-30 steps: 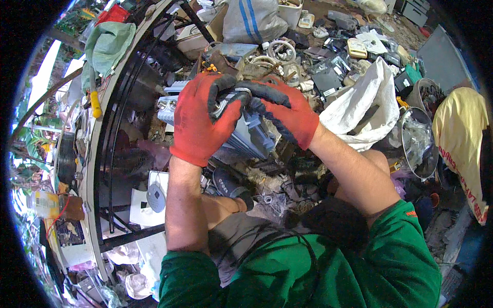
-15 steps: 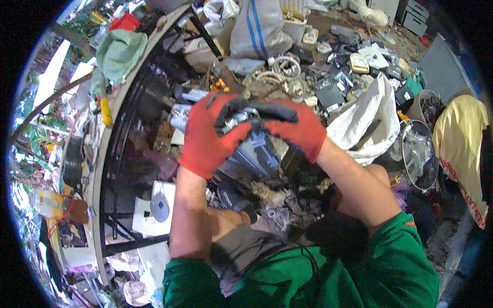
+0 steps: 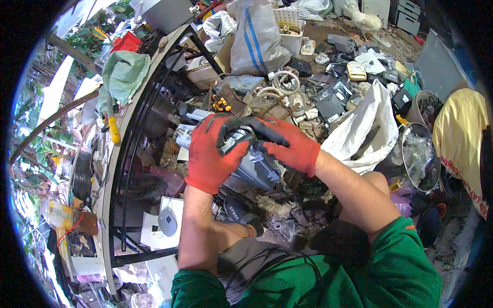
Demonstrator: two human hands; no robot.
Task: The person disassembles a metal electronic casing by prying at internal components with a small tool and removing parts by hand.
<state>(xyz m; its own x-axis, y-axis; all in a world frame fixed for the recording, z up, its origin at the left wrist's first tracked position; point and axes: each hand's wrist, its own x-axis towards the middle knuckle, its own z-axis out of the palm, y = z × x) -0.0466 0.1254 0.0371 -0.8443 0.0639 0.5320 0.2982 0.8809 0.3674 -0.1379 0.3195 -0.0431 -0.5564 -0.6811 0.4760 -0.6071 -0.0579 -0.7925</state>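
I've got a small grey metal part w/ a rounded silvery end, held up mid-frame over the scrap pile, between both hands. Its long axis looks to run low-left to up-right, roughly, though most of it is hidden under the gloves, so can't be sure. Left hand wraps it from below & the left side, closed round the body; that one's the nearer hold, carrying the weight I'd say. Right hand comes in from the right, fingers curled over the top end, pinching it. Just under them sits a grey box unit, and a white sack off right.
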